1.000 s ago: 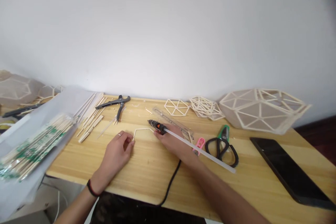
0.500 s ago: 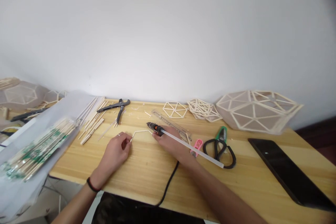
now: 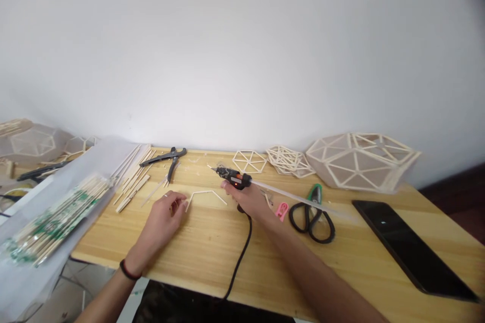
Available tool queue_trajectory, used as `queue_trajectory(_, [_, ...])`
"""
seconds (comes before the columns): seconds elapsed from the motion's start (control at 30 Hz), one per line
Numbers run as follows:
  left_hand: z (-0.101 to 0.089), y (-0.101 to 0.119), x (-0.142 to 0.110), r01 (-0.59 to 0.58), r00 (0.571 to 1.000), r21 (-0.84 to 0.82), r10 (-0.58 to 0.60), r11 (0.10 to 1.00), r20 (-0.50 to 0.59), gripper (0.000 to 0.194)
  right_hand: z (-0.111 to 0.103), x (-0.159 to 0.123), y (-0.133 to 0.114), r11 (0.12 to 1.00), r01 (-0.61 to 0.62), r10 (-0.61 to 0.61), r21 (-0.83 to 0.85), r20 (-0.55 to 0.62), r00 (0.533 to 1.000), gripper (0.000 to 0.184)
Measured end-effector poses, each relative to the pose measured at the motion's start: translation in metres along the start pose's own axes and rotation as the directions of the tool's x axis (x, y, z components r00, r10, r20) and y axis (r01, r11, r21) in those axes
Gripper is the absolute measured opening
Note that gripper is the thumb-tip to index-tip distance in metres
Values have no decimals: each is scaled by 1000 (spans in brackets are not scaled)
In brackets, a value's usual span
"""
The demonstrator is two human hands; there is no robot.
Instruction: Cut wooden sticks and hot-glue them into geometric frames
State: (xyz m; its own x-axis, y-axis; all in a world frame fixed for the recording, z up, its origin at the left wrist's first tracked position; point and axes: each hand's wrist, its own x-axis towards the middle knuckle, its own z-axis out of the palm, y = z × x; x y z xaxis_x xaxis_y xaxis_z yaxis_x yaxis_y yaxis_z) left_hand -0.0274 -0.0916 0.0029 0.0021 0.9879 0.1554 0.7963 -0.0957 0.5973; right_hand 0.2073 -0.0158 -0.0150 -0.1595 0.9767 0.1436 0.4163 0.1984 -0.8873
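My right hand (image 3: pixel 248 199) is wrapped round a black hot glue gun (image 3: pixel 235 178), lifted above the table, its nozzle pointing left. A long translucent glue stick (image 3: pixel 288 194) sticks out of its back, blurred at the far end. Below the nozzle lies a bent chain of thin wooden sticks (image 3: pixel 204 192), several pieces joined end to end in an open arch. The fingertips of my left hand (image 3: pixel 166 217) are closed at the chain's left end; the exact contact is partly hidden. The chain's right end rests free on the wood.
Black-handled scissors (image 3: pixel 312 219), a pink clip (image 3: pixel 282 210) and a black phone (image 3: pixel 409 247) lie right. Behind stand stick hexagons (image 3: pixel 250 161) and a covered stick frame (image 3: pixel 359 161). Left are pliers (image 3: pixel 166 159), loose sticks (image 3: pixel 132 181) and bagged sticks (image 3: pixel 64 217). The cord (image 3: pixel 239 257) hangs over the front edge.
My right hand has raised the glue gun and swung it right, away from the chain's right end, and rolled it so its side shows. My left hand stays at the left end.
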Motion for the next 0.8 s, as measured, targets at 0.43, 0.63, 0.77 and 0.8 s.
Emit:
queue_trajectory(0.43, [24,53,25,-90,996,-267,93,960,-3,22,6,0,-5,823,-131,-2,553,234,972,43])
queue_trajectory(0.63, [25,48,31,-199,980,-100,194,975,-51,23,7,-1,1,830,-110,-25,547,233,972,36])
queue_trajectory(0.77, [17,45,44,-224,973,-27,223,974,-54,23,4,1,0,832,-82,-42,549,211,977,36])
queue_trajectory(0.8, [14,44,49,-224,973,-3,223,975,-63,23,3,3,1,834,-79,-31,546,189,981,36])
